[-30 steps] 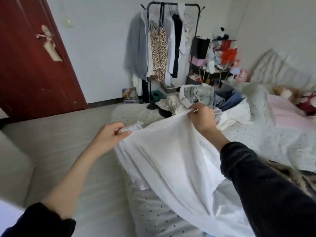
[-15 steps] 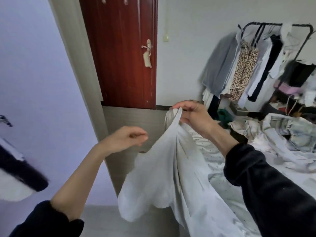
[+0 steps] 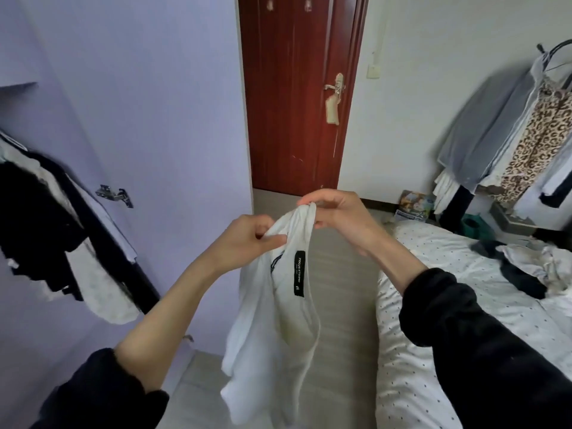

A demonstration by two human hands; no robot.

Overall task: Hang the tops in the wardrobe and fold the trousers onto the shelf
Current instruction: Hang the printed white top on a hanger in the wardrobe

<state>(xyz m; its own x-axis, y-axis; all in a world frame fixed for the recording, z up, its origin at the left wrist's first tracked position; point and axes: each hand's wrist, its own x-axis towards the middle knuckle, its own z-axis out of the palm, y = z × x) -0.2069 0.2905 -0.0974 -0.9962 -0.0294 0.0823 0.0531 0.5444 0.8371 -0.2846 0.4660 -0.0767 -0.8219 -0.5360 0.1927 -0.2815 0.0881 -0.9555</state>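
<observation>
White top: hangs in mid-air at the centre of the view, between the wardrobe on the left and the bed on the right, over the grey floor.
Long axis: near vertical; the gathered upper edge points up and slightly far, and the loose body drops straight down toward the near edge of the view.
Neckline: opens toward the camera, with a black label sewn inside it, its white lettering running top to bottom.
Left hand: fingers and thumb curled tight round the bunched fabric at the left of the top's upper edge.
Right hand: fingers curled over the highest fold of the same edge, just right of and slightly above the left hand, pinching it narrowly; the two hands are very close, with only cloth between them.
Sleeves: both forearms are bare, with dark sleeves pushed up toward the elbows.
Wardrobe: at the left, its lilac door stands open with a metal hinge showing; inside hang dark and white garments, packed close and tilted by the wide lens.
Bed: at the right, covered by a dotted white sheet; a crumpled heap of clothes in dark and pale cloth lies on its far right part.
Clothes rail: far right, holding a grey garment, white pieces and a leopard-print dress.
Door: dark red, shut, straight ahead beyond the hands.
</observation>
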